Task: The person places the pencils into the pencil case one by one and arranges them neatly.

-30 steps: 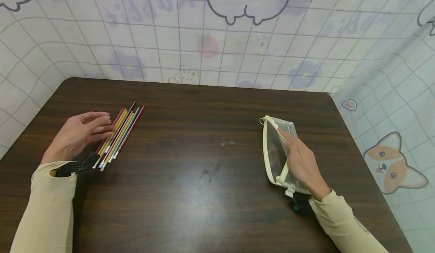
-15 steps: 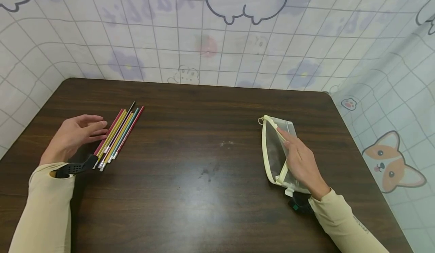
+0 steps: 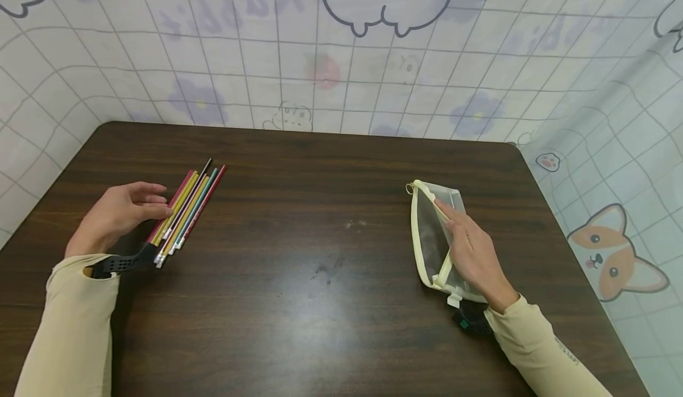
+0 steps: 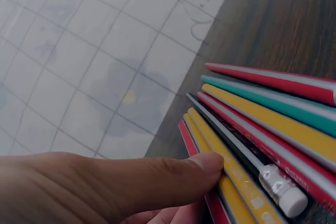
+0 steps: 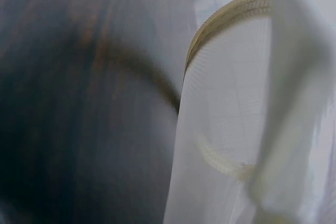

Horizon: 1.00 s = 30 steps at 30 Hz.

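Several pencils with white eraser ends [image 3: 187, 213] lie side by side on the table's left, in red, yellow, teal and dark colours. My left hand [image 3: 120, 213] is at the left side of this row. In the left wrist view its thumb [image 4: 173, 179] lies over a red pencil [image 4: 214, 205] and rests on the yellow pencils [image 4: 226, 182], with the other fingers low and partly hidden. My right hand [image 3: 472, 249] grips one side of a see-through pencil pouch [image 3: 416, 231] with pale yellow trim, its mouth gaping to the left. The right wrist view shows the pouch wall [image 5: 226, 103] close up.
The dark wooden table [image 3: 299, 302] spreads between the two hands. A white grid-patterned cloth [image 3: 240, 65] stands along its back and wraps both sides. A small zipper pull ring [image 3: 409, 188] sticks out at the pouch's far corner.
My left hand has lowered slightly, and its thumb has come onto the leftmost pencils. The right hand and the pouch stay in place.
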Available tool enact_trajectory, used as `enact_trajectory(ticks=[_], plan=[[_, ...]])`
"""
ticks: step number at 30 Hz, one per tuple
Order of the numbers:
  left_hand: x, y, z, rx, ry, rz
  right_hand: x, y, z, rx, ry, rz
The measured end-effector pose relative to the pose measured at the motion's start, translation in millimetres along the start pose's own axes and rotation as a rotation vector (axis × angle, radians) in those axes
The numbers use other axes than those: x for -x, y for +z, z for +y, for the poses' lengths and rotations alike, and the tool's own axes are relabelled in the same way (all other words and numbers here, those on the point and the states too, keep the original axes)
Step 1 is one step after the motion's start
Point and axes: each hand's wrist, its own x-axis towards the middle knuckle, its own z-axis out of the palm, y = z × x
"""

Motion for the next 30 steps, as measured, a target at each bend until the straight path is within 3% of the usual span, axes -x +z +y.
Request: enact_trajectory(ticks=[13,30], plan=[[0.8,5.5,7.2,-0.044,0.033,0.076,0,1,1,-0.001,-0.010,-0.003],[7.4,-14.3,2.5,0.051,0.010,-0.080,0,0,0,0.006,-0.015,-0.016]])
